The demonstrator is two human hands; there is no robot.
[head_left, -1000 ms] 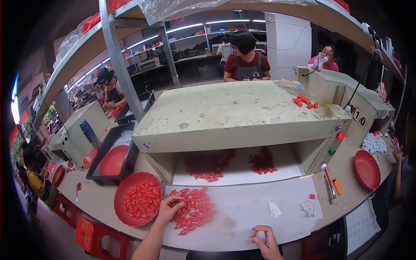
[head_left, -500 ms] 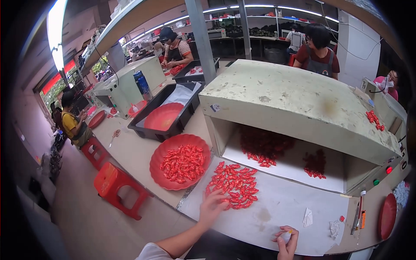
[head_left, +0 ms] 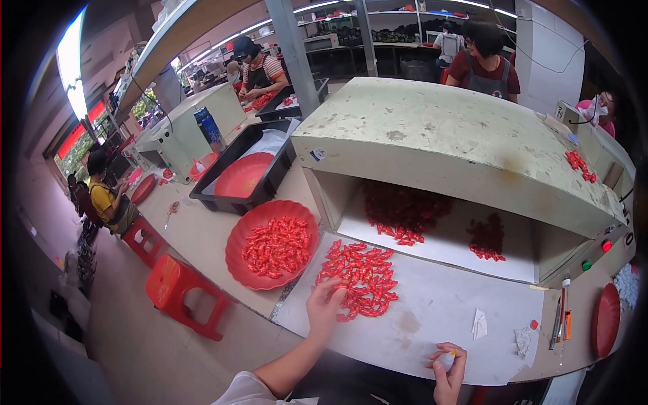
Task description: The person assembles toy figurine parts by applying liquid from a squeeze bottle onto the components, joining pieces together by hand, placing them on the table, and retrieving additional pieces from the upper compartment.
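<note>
Red pieces (head_left: 370, 278), dozens, lie at the left hand (head_left: 324, 309), grip unclear; the right hand (head_left: 452, 379) clasps one bottle (head_left: 445, 361).

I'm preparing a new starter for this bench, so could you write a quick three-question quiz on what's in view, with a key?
1. What does the right hand hold?
2. True or false: the left hand is inside the black tray.
3. What colours are the two round buttons on the front of the pale open-fronted box?
a) blue and yellow
b) red and green
c) black and white

Key:
1. A small white bottle with a yellow tip.
2. False: it is at the small red pieces on the white sheet.
3. b
</note>
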